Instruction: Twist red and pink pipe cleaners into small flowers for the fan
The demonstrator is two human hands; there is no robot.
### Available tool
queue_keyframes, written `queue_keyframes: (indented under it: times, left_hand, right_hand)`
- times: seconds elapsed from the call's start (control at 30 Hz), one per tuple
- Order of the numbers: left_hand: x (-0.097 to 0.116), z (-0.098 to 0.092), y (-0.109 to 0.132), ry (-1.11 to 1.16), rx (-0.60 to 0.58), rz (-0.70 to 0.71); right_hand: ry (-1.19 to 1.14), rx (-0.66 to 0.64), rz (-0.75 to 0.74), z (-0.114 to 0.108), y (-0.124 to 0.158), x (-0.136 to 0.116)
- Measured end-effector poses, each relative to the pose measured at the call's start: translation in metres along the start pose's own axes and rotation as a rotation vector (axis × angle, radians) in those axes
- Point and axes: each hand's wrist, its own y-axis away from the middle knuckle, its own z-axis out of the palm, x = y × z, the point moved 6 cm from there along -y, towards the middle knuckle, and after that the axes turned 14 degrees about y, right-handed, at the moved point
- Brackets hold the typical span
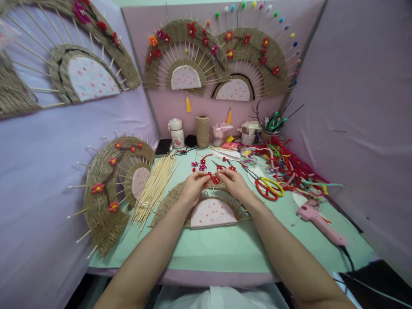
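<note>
A small red fuzzy flower shape (213, 178) is pinched between the fingertips of my left hand (195, 187) and my right hand (234, 182). Both hands are above a twine-wrapped fan (170, 201) that lies flat on the table. Its half-round centre (213, 213) is white with pink dots and faces me. Just beyond my hands lie purple and red flowers (202, 166) and small scissors (219, 166). My forearms cover parts of the fan's two sides.
Bamboo sticks (154, 184) and a finished fan (106, 189) are at the left. Red-and-yellow-handled scissors (267, 189), a pile of pipe cleaners (289, 167) and a corded pink glue gun (322, 224) lie right. A twine spool (202, 132) and bottle (176, 134) stand behind.
</note>
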Motion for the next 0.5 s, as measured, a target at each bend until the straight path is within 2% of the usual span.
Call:
queue_keyframes:
  times: [0.1,0.2,0.4,0.5]
  left_hand:
    - [0.0001,0.0017,0.0013,0.107,-0.023,-0.07]
    - [0.0011,0.0044,0.0032,0.082,-0.066,-0.117]
    - [0.0075,-0.0007,-0.0019,-0.208,-0.107,0.003]
    - [0.0043,-0.0012,-0.0035,-0.214,-0.144,0.008]
  right_hand:
    - [-0.012,-0.028,-0.02,0.0035,0.0004,0.0007]
    - [0.01,-0.022,-0.015,0.003,0.001,0.0031]
    - [0.112,-0.065,-0.057,0.0023,0.001,0.0027]
    - [0.235,0.0,-0.123,-0.0019,0.0027,-0.0049]
